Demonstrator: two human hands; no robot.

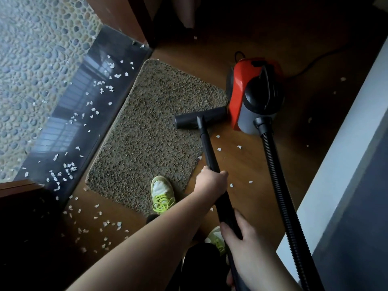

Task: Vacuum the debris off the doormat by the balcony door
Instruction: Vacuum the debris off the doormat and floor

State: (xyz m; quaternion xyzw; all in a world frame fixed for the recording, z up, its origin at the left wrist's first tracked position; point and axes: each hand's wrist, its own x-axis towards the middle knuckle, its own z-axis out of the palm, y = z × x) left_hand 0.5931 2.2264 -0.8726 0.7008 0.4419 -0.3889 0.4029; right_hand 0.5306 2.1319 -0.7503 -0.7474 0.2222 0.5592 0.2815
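Note:
A brown shaggy doormat lies on the wooden floor beside the dark door sill. The black floor nozzle of the vacuum rests on the mat's right edge. Its black wand runs back toward me. My left hand grips the wand midway. My right hand grips it lower, near my body. The red and grey vacuum body stands just right of the mat, its ribbed hose trailing toward me. The mat's surface shows no white scraps.
White paper scraps litter the dark sill, the floor at lower left and the floor right of the mat. My shoe stands on the mat's near corner. A pale wall runs along the right. A power cord leads away from the vacuum.

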